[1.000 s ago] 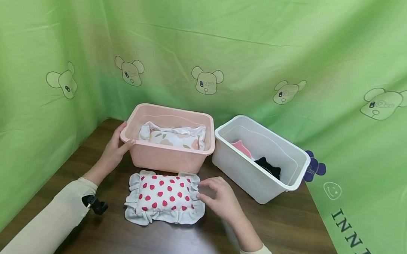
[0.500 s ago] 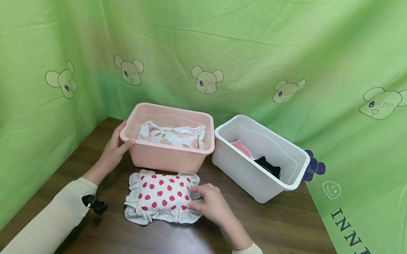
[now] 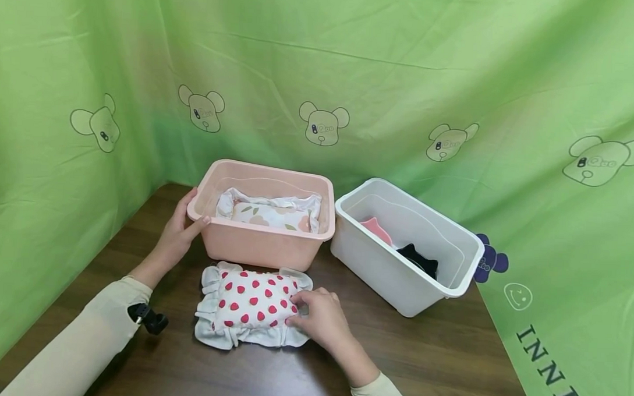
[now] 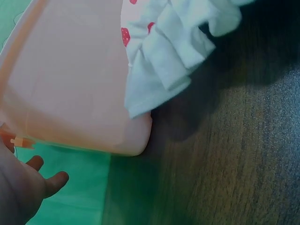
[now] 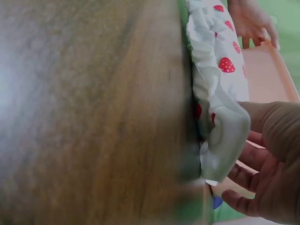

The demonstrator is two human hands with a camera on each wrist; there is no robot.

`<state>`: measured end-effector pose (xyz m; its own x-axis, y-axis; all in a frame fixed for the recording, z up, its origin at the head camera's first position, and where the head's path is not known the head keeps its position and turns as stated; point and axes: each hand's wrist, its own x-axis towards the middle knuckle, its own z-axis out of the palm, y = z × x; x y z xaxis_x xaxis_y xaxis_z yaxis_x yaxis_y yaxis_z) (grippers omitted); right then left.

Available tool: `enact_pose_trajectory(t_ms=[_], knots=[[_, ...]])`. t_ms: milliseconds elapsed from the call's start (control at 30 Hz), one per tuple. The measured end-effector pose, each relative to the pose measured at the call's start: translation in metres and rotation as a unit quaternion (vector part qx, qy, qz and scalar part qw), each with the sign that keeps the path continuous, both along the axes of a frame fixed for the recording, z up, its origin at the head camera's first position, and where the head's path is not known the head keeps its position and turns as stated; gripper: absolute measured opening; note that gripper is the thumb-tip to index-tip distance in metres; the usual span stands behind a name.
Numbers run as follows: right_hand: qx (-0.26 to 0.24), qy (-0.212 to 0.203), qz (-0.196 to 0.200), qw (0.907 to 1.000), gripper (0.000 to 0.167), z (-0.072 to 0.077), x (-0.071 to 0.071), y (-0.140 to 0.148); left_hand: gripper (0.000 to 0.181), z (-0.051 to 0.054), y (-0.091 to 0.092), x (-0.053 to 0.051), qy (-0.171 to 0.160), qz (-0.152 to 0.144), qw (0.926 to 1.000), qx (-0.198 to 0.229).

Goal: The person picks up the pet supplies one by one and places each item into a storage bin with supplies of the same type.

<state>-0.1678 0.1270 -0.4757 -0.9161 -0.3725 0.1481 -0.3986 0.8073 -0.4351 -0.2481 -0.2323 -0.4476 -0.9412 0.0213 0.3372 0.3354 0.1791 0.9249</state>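
Observation:
A small white pillow point(image 3: 258, 301) with red strawberries and a ruffled border lies in front of the pink bin point(image 3: 263, 248). My right hand point(image 3: 325, 319) pinches the pillow's right end between thumb and fingers. In the right wrist view, the ruffle point(image 5: 225, 136) sticks out in front of my right hand point(image 5: 272, 159). My left hand point(image 3: 176, 231) holds the pink bin's left front corner, thumb over the rim. In the left wrist view, part of that hand point(image 4: 23, 187) shows beside the bin wall point(image 4: 70, 89). A folded floral cloth item point(image 3: 271, 217) lies inside the pink bin.
To the right, a white bin point(image 3: 382, 276) stands at an angle, its corner close to the pink bin. Inside it are a pink item point(image 3: 377, 230) and a black item point(image 3: 418, 261) with pointed tips. Green curtain point(image 3: 322, 58) surrounds the wooden table point(image 3: 437, 354).
My right hand has moved left onto the pillow's right end and taken hold of it. The pillow has shifted and tilted slightly. My left hand stays at the pink bin.

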Motion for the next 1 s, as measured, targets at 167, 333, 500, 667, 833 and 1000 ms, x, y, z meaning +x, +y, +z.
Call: enact_pose_trajectory(t_ms=[167, 333, 500, 667, 833, 1000], knots=[[-0.024, -0.014, -0.024, 0.9993, 0.023, -0.003, -0.001, -0.002, 0.078, -0.001, 0.000, 0.001, -0.002, 0.001, 1.0000, -0.002], [-0.056, -0.008, -0.031, 0.9979, 0.019, -0.007, -0.001, -0.004, 0.077, -0.003, 0.001, 0.001, -0.006, 0.005, 0.9999, -0.009], [-0.090, 0.005, -0.018, 0.9958, 0.020, -0.009, -0.003, -0.004, 0.077, -0.002, 0.001, 0.000, -0.005, 0.005, 0.9999, -0.011], [-0.109, 0.024, -0.005, 0.9937, 0.022, -0.005, -0.001, -0.004, 0.078, 0.000, 0.000, 0.000, -0.003, 0.003, 1.0000, -0.006], [-0.139, 0.044, 0.003, 0.9893, 0.023, 0.003, 0.002, -0.001, 0.078, 0.000, 0.000, 0.000, -0.005, 0.005, 0.9999, -0.008], [-0.151, 0.052, 0.007, 0.9871, 0.021, 0.015, 0.003, 0.003, 0.078, -0.001, -0.002, -0.001, -0.002, 0.005, 1.0000, -0.005]])
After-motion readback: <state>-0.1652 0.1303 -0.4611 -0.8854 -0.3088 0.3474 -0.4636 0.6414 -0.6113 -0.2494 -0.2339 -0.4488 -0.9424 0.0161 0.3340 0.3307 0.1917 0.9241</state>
